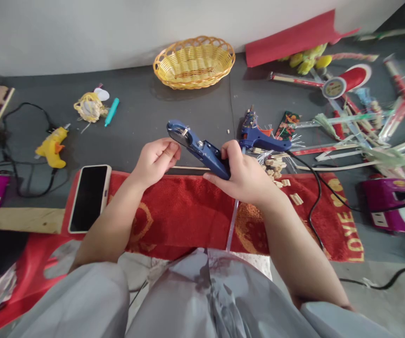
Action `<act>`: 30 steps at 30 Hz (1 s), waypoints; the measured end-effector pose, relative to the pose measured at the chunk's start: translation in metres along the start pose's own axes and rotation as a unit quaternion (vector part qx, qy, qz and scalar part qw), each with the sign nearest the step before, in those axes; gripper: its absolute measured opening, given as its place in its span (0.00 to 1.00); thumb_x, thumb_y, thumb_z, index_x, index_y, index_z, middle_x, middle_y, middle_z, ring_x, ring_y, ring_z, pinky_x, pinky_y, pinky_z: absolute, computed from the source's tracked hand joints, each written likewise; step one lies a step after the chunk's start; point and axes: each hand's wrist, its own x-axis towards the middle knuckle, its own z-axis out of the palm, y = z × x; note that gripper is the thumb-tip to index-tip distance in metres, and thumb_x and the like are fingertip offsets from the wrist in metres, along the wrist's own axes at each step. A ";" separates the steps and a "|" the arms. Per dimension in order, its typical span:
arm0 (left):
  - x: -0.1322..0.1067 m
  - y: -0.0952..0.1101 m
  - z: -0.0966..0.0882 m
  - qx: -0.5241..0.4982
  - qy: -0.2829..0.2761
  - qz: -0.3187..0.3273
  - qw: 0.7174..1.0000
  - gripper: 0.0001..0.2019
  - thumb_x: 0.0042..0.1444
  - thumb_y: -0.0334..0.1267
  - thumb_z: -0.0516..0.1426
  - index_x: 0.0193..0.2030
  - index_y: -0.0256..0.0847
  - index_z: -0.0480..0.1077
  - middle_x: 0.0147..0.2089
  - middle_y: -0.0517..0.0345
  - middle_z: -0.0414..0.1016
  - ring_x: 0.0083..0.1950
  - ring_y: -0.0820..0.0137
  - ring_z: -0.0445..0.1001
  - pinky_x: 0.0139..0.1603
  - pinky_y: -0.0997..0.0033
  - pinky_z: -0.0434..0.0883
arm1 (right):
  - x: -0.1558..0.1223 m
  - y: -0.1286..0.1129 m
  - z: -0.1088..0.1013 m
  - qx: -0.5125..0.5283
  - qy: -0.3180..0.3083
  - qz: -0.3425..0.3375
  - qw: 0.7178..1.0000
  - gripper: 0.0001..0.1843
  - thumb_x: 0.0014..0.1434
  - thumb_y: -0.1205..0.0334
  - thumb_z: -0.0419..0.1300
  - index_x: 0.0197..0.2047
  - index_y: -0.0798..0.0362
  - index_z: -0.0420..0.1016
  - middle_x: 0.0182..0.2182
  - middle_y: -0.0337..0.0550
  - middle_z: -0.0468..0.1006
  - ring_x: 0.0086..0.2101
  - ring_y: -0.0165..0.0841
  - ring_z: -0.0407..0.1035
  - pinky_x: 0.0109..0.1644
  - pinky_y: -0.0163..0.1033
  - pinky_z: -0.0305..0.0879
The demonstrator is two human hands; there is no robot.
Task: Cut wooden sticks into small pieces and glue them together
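My right hand is wrapped around a blue hand tool with metal parts near its far end. It looks like a pair of hand shears and is tilted up to the left. Close to the tool's head, the fingers of my left hand are pinched together. What they hold, if anything, is hidden. Below the tool lies a thin pale stick, along the edge of a red towel. Just beyond my right hand, a blue glue gun rests on the grey table, a glue stick trailing from it.
Short wooden pieces lie to the right, near ribbon and stick bundles, a red ribbon spool and a purple box. A wicker basket stands at the back. Leftward are a phone, a yellow glue gun and its cable.
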 end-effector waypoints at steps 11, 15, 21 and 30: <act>-0.001 -0.003 -0.003 0.001 -0.012 -0.009 1.000 0.25 0.61 0.57 0.49 0.21 0.39 0.60 0.15 0.65 0.56 0.17 0.80 0.55 0.17 0.76 0.52 | -0.002 0.001 -0.001 0.017 0.025 -0.031 0.999 0.20 0.53 0.52 0.59 0.37 0.47 0.49 0.26 0.34 0.63 0.21 0.29 0.56 0.26 0.35 0.52; -0.001 -0.007 -0.003 -0.005 -0.013 -0.020 1.000 0.25 0.61 0.58 0.50 0.22 0.39 0.60 0.15 0.65 0.56 0.17 0.80 0.55 0.17 0.77 0.53 | -0.002 0.000 -0.002 0.007 0.012 -0.026 1.000 0.18 0.54 0.53 0.57 0.37 0.48 0.50 0.25 0.34 0.62 0.21 0.30 0.57 0.26 0.35 0.52; 0.001 -0.013 -0.003 -0.070 -0.025 -0.056 0.996 0.25 0.57 0.60 0.53 0.23 0.39 0.62 0.15 0.67 0.54 0.16 0.81 0.52 0.15 0.77 0.50 | -0.001 0.002 0.000 0.019 -0.001 -0.022 1.000 0.19 0.55 0.49 0.57 0.37 0.48 0.49 0.24 0.34 0.62 0.21 0.31 0.59 0.27 0.35 0.53; 0.000 -0.014 -0.009 -0.267 -0.127 -0.176 0.939 0.24 0.50 0.59 0.60 0.24 0.40 0.62 0.13 0.70 0.49 0.13 0.84 0.44 0.13 0.83 0.46 | -0.001 0.003 -0.004 0.027 0.000 -0.023 0.999 0.23 0.52 0.46 0.60 0.36 0.47 0.49 0.26 0.35 0.62 0.23 0.31 0.60 0.27 0.35 0.55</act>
